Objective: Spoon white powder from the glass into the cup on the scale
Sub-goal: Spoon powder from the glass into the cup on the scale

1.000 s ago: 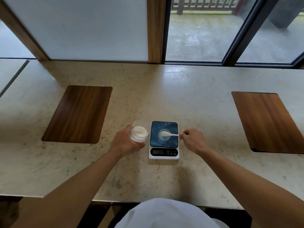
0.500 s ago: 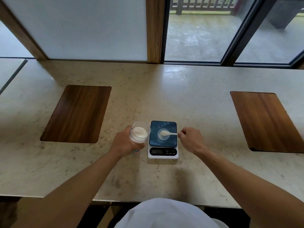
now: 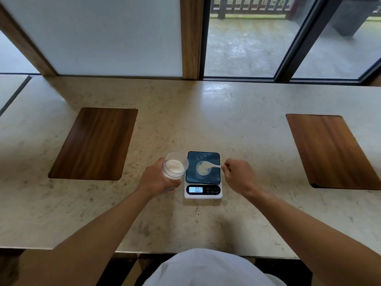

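Note:
A clear glass (image 3: pixel 174 165) with white powder in it is tilted toward the scale, gripped from the left by my left hand (image 3: pixel 157 179). Just right of it stands a small kitchen scale (image 3: pixel 203 176) with a dark platform and a lit display. A small clear cup (image 3: pixel 203 168) sits on the platform with white powder in it. My right hand (image 3: pixel 240 176) pinches the handle of a white spoon (image 3: pixel 210 166), whose bowl is over the cup.
The scale stands on a pale stone counter (image 3: pixel 206 124). Two wooden panels are set into it, one at the left (image 3: pixel 94 144) and one at the right (image 3: pixel 332 151). A window and a wooden post run along the far edge.
The spoon bowl has dipped lower over the cup and white powder now shows in the cup. Both hands stay almost where they were.

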The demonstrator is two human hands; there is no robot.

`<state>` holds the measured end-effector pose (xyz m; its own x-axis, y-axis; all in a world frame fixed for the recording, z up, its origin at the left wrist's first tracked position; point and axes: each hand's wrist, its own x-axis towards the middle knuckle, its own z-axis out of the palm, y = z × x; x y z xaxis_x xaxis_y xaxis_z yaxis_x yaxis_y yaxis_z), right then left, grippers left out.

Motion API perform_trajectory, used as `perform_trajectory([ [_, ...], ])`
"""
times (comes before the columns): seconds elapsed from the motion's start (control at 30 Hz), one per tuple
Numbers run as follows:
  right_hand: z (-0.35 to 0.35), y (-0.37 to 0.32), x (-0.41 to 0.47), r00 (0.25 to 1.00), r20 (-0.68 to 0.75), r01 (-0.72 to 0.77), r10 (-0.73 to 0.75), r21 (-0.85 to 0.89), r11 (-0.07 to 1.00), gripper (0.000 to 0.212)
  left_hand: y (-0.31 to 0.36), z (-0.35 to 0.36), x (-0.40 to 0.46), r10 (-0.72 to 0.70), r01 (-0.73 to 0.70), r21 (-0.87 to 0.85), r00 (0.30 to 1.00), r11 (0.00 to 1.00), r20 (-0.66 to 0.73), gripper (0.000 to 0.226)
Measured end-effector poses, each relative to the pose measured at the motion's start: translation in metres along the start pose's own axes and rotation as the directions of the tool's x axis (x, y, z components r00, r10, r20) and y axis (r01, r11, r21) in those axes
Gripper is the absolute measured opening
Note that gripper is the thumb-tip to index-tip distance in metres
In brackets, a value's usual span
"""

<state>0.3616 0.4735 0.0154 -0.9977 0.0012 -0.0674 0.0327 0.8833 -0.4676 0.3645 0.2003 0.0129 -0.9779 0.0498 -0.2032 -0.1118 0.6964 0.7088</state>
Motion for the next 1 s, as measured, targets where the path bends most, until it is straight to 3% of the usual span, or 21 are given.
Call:
perform_trajectory([
  [0.4, -0.016, 0.000, -0.012, 0.948, -0.074, 0.303, -0.311, -0.104, 0.947, 0.016, 0.002, 0.006, 0.005, 0.015, -0.015, 0.033, 1.000, 0.999, 0.001, 0.088],
  [0.57, -0.019, 0.004, -0.015, 0.938, -0.107, 0.317, -0.330, -0.126, 0.940, 0.018, 0.003, 0.007, 0.007, 0.012, -0.012, 0.028, 1.000, 1.000, -0.015, 0.085],
  [0.67, -0.021, 0.002, -0.015, 0.960, -0.145, 0.236, -0.239, -0.038, 0.971, 0.017, 0.004, 0.007, 0.008, 0.022, -0.021, 0.032, 1.000, 0.999, -0.020, 0.085],
  [0.8, -0.028, -0.011, -0.007, 0.972, -0.234, 0.044, 0.024, 0.282, 0.958, 0.018, 0.003, 0.009, 0.009, 0.040, -0.038, 0.074, 0.999, 0.997, -0.027, 0.083],
  [0.87, -0.033, -0.022, -0.004, 0.967, -0.253, 0.068, 0.028, 0.365, 0.929, 0.017, 0.002, 0.009, 0.010, 0.040, -0.037, 0.089, 0.999, 0.995, -0.034, 0.083],
  [1.0, -0.038, -0.042, -0.004, 0.966, -0.228, 0.199, -0.120, 0.361, 0.911, 0.016, 0.000, 0.014, 0.013, 0.050, -0.044, 0.124, 0.998, 0.991, -0.039, 0.080],
])
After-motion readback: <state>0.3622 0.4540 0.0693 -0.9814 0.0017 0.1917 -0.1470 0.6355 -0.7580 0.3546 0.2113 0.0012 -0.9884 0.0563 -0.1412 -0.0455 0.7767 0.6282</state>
